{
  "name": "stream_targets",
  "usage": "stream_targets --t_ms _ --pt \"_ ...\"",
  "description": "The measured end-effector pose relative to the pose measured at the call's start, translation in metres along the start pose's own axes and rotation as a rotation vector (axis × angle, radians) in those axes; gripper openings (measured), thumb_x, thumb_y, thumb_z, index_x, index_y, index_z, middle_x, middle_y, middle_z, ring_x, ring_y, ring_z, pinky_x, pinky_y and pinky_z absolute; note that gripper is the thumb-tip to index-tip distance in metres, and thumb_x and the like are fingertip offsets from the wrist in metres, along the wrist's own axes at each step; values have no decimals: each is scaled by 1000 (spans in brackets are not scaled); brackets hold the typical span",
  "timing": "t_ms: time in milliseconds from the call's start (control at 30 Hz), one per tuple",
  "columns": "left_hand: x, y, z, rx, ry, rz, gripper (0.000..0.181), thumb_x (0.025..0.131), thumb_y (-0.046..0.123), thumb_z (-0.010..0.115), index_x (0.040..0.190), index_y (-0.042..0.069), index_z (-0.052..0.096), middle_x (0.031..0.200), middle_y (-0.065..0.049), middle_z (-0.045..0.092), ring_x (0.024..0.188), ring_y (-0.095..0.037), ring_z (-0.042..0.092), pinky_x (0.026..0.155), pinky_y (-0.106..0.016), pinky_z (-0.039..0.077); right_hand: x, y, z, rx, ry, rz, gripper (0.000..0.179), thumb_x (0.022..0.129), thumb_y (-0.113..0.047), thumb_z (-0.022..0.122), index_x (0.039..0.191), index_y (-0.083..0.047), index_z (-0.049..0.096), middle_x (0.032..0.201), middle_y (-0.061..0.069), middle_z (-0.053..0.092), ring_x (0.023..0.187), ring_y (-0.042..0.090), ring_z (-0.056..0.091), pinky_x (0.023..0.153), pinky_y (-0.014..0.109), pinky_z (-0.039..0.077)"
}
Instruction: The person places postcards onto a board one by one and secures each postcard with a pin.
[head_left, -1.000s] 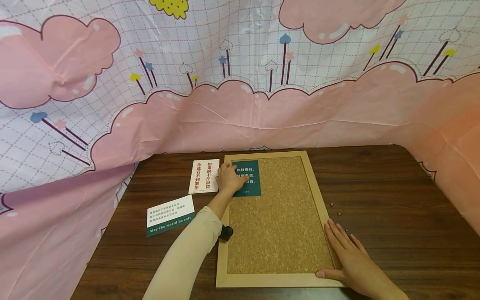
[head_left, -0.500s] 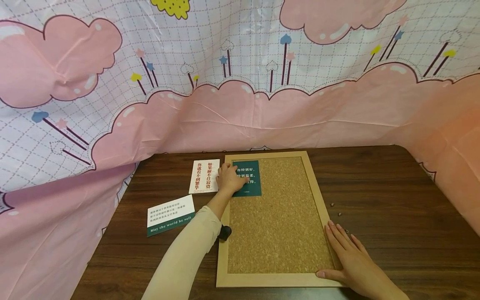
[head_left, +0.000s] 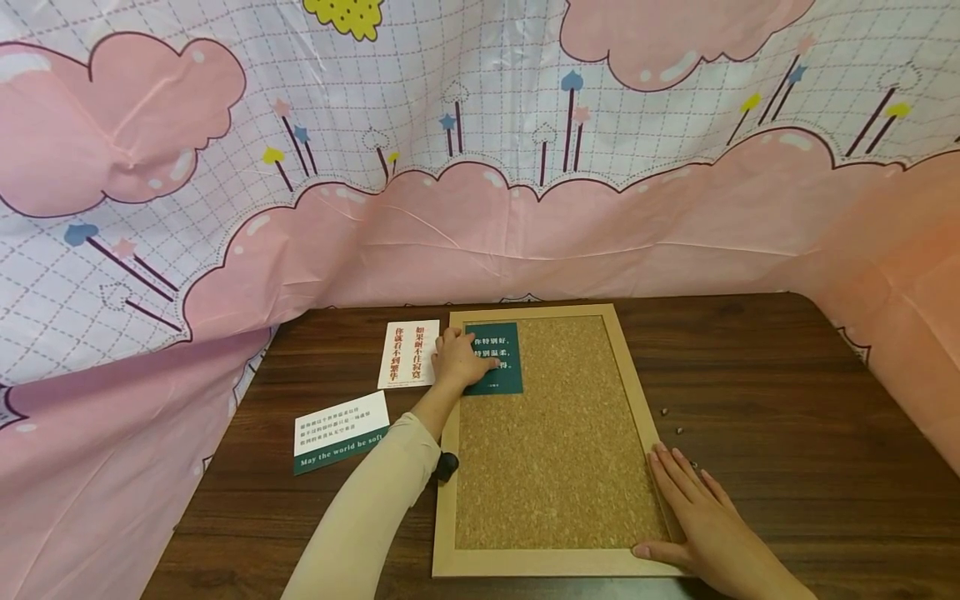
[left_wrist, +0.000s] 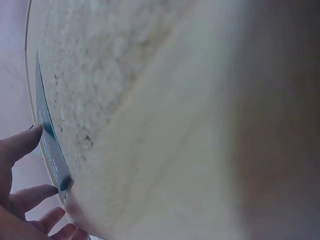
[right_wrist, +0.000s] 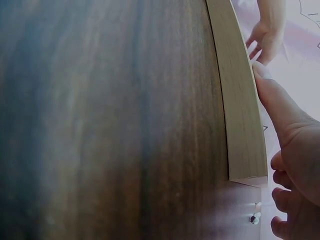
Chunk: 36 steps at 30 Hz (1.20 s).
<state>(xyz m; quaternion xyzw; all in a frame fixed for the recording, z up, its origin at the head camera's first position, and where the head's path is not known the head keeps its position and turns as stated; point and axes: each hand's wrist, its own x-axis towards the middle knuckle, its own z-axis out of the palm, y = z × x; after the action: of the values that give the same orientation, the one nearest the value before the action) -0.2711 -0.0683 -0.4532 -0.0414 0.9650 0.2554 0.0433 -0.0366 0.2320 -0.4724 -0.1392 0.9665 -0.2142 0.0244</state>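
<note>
A framed cork board [head_left: 558, 467] with a pale wooden border lies on the dark wooden table. In its upper left corner is a dark green card [head_left: 495, 385] with white writing. My left hand [head_left: 454, 358] presses on this card, thumb and fingertips spread apart on its surface; they cover part of the writing. The left wrist view shows the thumb and index fingertip touching the card [left_wrist: 54, 147]. At the board's lower right corner rests my right hand [head_left: 705, 512], fingers extended along the right border and thumb on the bottom one. The right wrist view shows the wooden border [right_wrist: 242, 115] beside that thumb.
Left of the board lie a white card with red writing [head_left: 401, 367] and a tilted white and green card [head_left: 341, 433]. A few tiny pieces [head_left: 663, 412] are scattered right of the board. A pink and white patterned cloth [head_left: 525, 233] hangs behind the table.
The left thumb shifts very slightly on the green card. The board, the cards and the right hand stay in place.
</note>
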Motion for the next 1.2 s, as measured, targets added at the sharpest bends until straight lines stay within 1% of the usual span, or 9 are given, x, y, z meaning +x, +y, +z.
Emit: stream_targets --t_ms 233,433,500,600,700,900,1067,1133,1200 --pt "1 -3 0 34 -9 26 73 75 48 69 136 16 46 143 -9 32 129 -30 30 100 -48 32 1 -2 -2 1 3 -4 103 70 -65 60 148 -12 19 153 12 17 140 31 17 115 37 -3" --pt "2 -6 1 51 -28 55 73 77 49 67 137 16 44 145 -7 32 130 -31 29 101 -48 32 1 -1 -3 -38 48 -39 101 70 -64 61 147 -13 21 153 10 20 141 23 16 114 25 -8" --pt "2 -6 0 43 -33 64 73 77 49 68 137 15 45 145 -6 34 130 -31 29 101 -47 32 1 0 -4 -38 75 -51 101 70 -62 63 147 -13 21 153 10 20 142 20 13 114 24 -7" --pt "1 -6 -2 21 -41 69 73 76 47 69 136 14 46 145 -5 37 130 -31 29 100 -47 33 3 3 -8 -19 105 -60 102 70 -59 66 148 -14 19 154 9 16 143 20 10 116 36 0" --pt "1 -6 -3 8 -44 71 73 76 45 70 136 13 45 145 -5 37 129 -31 29 100 -46 33 5 6 -14 7 101 -49 102 71 -57 66 149 -17 13 155 5 9 143 21 7 115 46 5" --pt "0 -7 -3 3 -48 78 73 76 45 70 137 13 45 145 -5 36 130 -31 28 101 -46 33 8 9 -21 -2 121 -65 104 71 -54 68 149 -18 9 156 3 6 143 15 2 115 44 5" --pt "0 -8 -2 3 -46 81 73 76 45 70 136 13 46 145 -5 36 131 -31 28 101 -46 33 8 11 -24 13 140 -78 104 71 -51 69 149 -18 10 156 3 6 143 14 2 112 52 10" --pt "1 -8 -2 9 -44 81 73 76 45 70 136 14 46 145 -5 36 131 -31 28 101 -46 33 8 12 -26 10 156 -85 103 71 -50 70 149 -18 11 155 3 7 143 13 4 114 49 10" --pt "1 -8 -1 10 -43 80 73 76 46 70 136 14 46 145 -4 36 131 -31 28 101 -46 33 9 14 -27 -10 194 -115 103 69 -47 73 148 -15 14 155 4 10 142 12 9 116 36 9"
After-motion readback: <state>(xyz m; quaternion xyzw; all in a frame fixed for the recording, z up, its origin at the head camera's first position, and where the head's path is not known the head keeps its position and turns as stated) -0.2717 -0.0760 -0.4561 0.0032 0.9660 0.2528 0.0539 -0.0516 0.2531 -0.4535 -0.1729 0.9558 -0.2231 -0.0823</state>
